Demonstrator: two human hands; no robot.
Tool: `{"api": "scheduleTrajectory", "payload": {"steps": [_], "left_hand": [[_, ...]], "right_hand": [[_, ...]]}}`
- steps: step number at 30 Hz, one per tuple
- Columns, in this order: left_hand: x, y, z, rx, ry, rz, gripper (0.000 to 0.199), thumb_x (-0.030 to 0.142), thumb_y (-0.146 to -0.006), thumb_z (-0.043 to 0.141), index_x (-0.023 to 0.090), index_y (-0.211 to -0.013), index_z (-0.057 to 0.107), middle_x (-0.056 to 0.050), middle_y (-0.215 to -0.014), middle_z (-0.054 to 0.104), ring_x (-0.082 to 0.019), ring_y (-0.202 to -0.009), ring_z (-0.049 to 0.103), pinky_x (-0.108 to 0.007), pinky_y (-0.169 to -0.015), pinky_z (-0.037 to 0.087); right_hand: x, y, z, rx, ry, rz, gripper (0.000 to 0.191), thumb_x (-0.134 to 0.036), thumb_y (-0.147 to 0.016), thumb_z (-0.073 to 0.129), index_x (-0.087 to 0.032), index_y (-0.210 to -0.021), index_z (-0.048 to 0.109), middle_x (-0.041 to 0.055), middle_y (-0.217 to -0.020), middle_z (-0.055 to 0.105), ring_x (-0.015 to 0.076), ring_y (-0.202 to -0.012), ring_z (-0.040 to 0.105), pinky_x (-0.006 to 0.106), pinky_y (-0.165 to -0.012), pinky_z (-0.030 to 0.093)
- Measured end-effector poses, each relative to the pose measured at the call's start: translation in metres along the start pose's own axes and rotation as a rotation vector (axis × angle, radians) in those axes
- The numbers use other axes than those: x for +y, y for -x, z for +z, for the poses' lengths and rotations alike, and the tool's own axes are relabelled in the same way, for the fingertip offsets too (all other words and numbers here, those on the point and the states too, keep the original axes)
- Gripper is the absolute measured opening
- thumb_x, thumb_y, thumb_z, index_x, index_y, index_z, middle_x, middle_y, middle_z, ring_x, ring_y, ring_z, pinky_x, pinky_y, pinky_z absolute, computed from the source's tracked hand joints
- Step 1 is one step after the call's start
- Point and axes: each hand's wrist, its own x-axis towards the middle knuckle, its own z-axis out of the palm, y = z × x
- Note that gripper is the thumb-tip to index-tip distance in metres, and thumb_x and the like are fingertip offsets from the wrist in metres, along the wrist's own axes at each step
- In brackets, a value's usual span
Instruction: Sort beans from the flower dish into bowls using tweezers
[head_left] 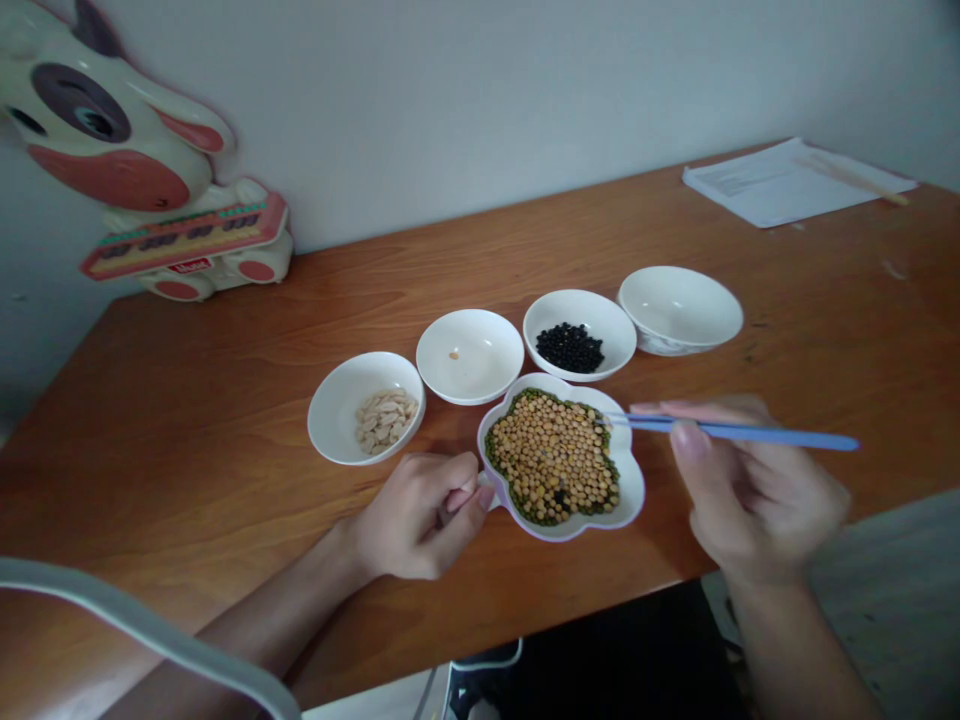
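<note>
A: Principal item?
B: One scalloped dish (630, 490), white, lilac-edged, on the worktop (262, 360), near its front edge. Contents: yellow beans (555, 440) over green beans (495, 445), with a dark patch near the front.
A: Left hand (424, 510)?
B: Closed, fingers curled round the dish's handle (487, 492).
A: Right hand (750, 490)?
B: Pinched shut on one slim blue utensil (780, 434), type uncertain. Its tip is at the dish's right side; contact cannot be told.
A: Bowls?
B: Four, white, in a slanting row behind and left of the dish. From left: first bowl (330, 415), pale seeds (386, 420); second bowl (480, 380), one small bit (453, 356); third bowl (611, 320), black beans (570, 347); fourth bowl (682, 300), touching or nearly touching the third.
A: Outlying?
B: Cow toy (187, 210), back left; papers (772, 185), back right, a thin stick (862, 182) across them.
</note>
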Motion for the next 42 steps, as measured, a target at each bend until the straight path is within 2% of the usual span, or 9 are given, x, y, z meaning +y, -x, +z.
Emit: {"api": "scheduleTrajectory", "payload": {"steps": [2,5,7,13,33,42], "left_hand": [[0.000,0.000,0.000,-0.001,0.001,-0.006,0.035,0.010,-0.094,0.055,0.023,-0.075,0.029,0.008,-0.062,0.033,-0.006,-0.051,0.030,-0.023,-0.050,0.024],[-0.001,0.001,0.001,0.001,0.012,0.001,0.035,0.010,-0.094,0.056,0.023,-0.075,0.030,0.009,-0.062,0.033,-0.006,-0.050,0.029,-0.023,-0.049,0.023],[-0.002,0.001,0.001,0.002,0.012,0.005,0.035,0.009,-0.094,0.056,0.022,-0.075,0.030,0.009,-0.063,0.033,-0.006,-0.050,0.028,-0.023,-0.049,0.022],[-0.002,0.001,0.001,-0.002,0.007,-0.011,0.035,0.010,-0.095,0.055,0.023,-0.075,0.029,0.009,-0.062,0.033,-0.006,-0.050,0.029,-0.024,-0.048,0.023],[-0.001,0.002,0.001,0.002,-0.002,-0.016,0.035,0.011,-0.095,0.055,0.023,-0.074,0.030,0.008,-0.062,0.033,-0.006,-0.050,0.030,-0.024,-0.049,0.023],[-0.002,0.002,0.001,-0.005,0.006,-0.019,0.035,0.010,-0.095,0.055,0.023,-0.074,0.030,0.008,-0.062,0.033,-0.006,-0.049,0.029,-0.023,-0.048,0.023]], "right_hand": [[-0.004,0.011,-0.005,-0.099,-0.053,-0.028,0.040,-0.004,-0.090,0.066,-0.027,-0.121,0.073,0.0036,-0.104,0.078,0.0225,-0.090,0.067,0.039,-0.073,0.054],[-0.007,0.019,-0.007,-0.269,-0.072,-0.073,0.035,-0.005,-0.088,0.066,-0.025,-0.116,0.073,0.0024,-0.098,0.079,0.0215,-0.090,0.065,0.039,-0.073,0.054],[-0.007,0.020,-0.007,-0.303,-0.074,-0.087,0.032,-0.006,-0.088,0.066,-0.024,-0.115,0.073,0.0021,-0.097,0.079,0.0210,-0.090,0.065,0.038,-0.074,0.055],[-0.005,0.017,-0.002,-0.313,-0.008,-0.083,0.030,-0.011,-0.089,0.068,-0.026,-0.114,0.073,0.0014,-0.095,0.079,0.0213,-0.090,0.066,0.038,-0.076,0.055],[-0.007,0.014,0.001,-0.325,0.016,-0.115,0.030,-0.011,-0.089,0.067,-0.027,-0.113,0.074,-0.0001,-0.094,0.081,0.0192,-0.083,0.069,0.037,-0.075,0.055],[-0.007,0.015,-0.002,-0.301,0.020,-0.112,0.031,-0.009,-0.088,0.067,-0.026,-0.113,0.071,0.0005,-0.096,0.081,0.0221,-0.085,0.069,0.041,-0.076,0.054]]}}
